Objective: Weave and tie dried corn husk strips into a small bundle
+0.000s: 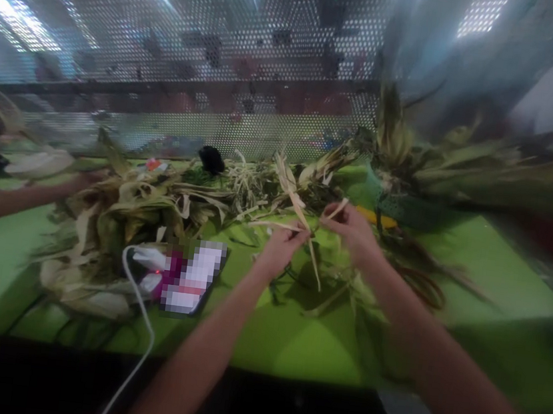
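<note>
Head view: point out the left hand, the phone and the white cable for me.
Left hand [277, 250]: head view, on the middle of the hand.
Phone [196, 279]: head view, on its pixelated screen.
White cable [152, 338]: head view, on its lower bend.

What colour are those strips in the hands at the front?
The strips look pale straw-yellow, seen in the head view.

A hand could pass over the near middle of the table [289, 346], short of the held strips [295, 197], and along its right, but phone [194, 281], cable [152, 339] and husk pile [137, 210] block the left, shreds [249, 187] then mesh [167, 113] close the far side, and a tub [414, 212] crowds the far right.
</note>
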`<state>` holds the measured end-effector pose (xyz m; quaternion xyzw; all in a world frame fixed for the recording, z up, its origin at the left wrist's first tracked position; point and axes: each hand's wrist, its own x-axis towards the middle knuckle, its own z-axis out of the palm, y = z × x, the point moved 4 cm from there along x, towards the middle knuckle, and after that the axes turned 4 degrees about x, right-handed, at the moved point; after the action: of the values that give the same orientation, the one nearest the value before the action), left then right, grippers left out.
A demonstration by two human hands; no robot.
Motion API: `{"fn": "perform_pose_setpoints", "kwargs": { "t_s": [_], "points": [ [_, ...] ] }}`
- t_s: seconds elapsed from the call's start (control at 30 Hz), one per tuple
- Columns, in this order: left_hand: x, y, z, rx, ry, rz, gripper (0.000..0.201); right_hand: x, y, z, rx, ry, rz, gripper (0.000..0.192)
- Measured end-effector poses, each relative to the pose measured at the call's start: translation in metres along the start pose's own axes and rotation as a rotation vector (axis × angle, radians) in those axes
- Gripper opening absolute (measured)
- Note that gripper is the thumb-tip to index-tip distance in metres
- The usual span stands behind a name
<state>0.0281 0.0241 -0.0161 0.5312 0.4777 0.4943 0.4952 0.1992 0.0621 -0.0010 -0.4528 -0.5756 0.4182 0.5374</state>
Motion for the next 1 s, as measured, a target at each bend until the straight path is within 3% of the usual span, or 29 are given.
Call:
{"fn": "perform_pose_setpoints", "kwargs": {
  "t_s": [0.1, 0.2, 0.27, 0.33, 0.5, 0.6, 0.87, 1.0],
  "points": [
    [0.003, 0.003, 0.004, 0.246, -0.092, 0.138, 0.016, 0.002, -0.019, -0.015, -0.320, 0.138, -0.290, 0.065],
    [0.004, 0.002, 0.009, 0.307, -0.151, 0.171, 0.013, -0.005, -0.028, -0.005, -0.551, -0.004, -0.422, 0.032],
    [0.003, 0.001, 0.012, 0.287, -0.182, 0.172, 0.013, -0.009, -0.025, 0.006, -0.557, -0.130, -0.362, 0.015],
    [0.002, 0.000, 0.014, 0.273, -0.195, 0.157, 0.013, -0.011, -0.020, 0.012, -0.492, -0.163, -0.268, 0.014],
    [-0.002, 0.000, 0.018, 0.221, -0.228, 0.127, 0.012, -0.011, -0.017, 0.012, -0.376, -0.018, -0.199, 0.011],
    [-0.003, -0.001, 0.021, 0.186, -0.242, 0.133, 0.013, -0.009, -0.016, 0.008, -0.376, 0.004, -0.177, 0.011],
    [0.005, -0.018, 0.002, 0.014, 0.012, -0.011, 0.029, -0.007, -0.019, 0.006, -0.532, -0.204, -0.292, 0.021],
    [0.005, -0.014, -0.003, 0.045, 0.029, -0.014, 0.039, -0.007, -0.018, 0.007, -0.577, -0.225, -0.319, 0.011]
  ]
}}
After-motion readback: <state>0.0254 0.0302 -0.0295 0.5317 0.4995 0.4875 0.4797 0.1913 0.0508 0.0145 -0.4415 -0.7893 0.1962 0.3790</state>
